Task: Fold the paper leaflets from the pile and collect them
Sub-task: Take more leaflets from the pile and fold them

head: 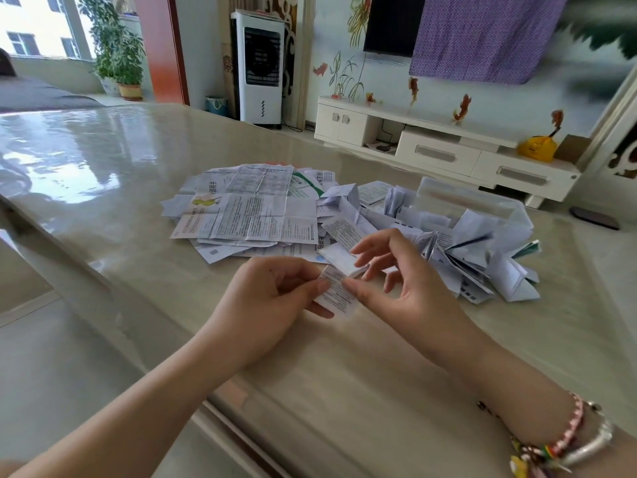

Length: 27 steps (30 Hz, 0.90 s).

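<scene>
**Leaflet mid-fold, held above the desk by both hands**

1. Step in hand. The left hand and the right hand hold 1 small printed leaflet between them, just above the desk. The left thumb and fingers pinch its left edge. The right thumb presses its right edge, and the right fingers curl over the upper white flap, which stands bent back from the printed part. Judgement: a fold is being made or tightened, not yet finished; the leaflet is already narrow, so this looks like a late fold.

2. Supply. The pile of unfolded leaflets lies flat on the desk beyond the hands, many sheets overlapping.

3. Collected stock. The folded leaflets lie in a loose heap to the right of the pile. A clear plastic box stands behind that heap with some paper in it; how much cannot be told.

4. Next move, as judged. The flap needs bringing flat onto the printed part and the crease pressed along its length. The piece then goes right, to the folded heap or the box. After that, 1 fresh sheet from the pile.

5. Progress. The pile remains sizeable; the task looks partly done.
</scene>
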Each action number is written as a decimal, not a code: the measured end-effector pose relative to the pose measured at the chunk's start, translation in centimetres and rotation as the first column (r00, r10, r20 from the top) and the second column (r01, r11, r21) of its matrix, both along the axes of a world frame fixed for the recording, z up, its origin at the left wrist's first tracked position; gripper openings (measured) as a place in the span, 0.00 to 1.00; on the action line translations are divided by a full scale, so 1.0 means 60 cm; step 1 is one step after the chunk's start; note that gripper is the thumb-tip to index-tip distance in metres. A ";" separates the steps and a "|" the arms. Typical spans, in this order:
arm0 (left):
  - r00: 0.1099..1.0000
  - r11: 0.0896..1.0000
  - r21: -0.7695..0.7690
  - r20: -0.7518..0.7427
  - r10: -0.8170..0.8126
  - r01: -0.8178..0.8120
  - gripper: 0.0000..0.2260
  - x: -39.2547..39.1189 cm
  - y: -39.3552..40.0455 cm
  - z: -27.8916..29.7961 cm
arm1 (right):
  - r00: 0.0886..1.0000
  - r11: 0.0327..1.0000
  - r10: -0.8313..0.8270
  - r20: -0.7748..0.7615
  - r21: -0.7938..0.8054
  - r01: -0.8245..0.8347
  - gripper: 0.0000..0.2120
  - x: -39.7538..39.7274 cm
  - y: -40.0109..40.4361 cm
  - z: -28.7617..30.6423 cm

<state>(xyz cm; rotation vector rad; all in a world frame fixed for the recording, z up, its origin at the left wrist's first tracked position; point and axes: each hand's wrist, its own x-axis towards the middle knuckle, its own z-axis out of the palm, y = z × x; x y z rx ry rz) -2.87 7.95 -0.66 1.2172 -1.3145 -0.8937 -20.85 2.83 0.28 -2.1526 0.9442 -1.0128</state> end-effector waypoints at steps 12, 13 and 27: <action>0.720 0.964 -0.200 0.643 0.262 -0.172 0.16 0.062 -0.031 -0.020 | 0.996 0.986 -0.043 -0.073 0.156 0.054 0.05 -0.019 -0.012 0.013; 0.699 0.973 -0.152 0.676 0.232 -0.176 0.21 0.067 -0.034 -0.021 | 0.992 0.981 -0.074 -0.100 0.171 0.090 0.05 -0.025 -0.016 0.012; 0.484 0.964 0.096 0.874 0.037 -0.247 0.32 0.056 -0.049 -0.009 | 0.881 0.919 -0.365 -0.301 0.034 0.393 0.07 -0.030 -0.033 -0.004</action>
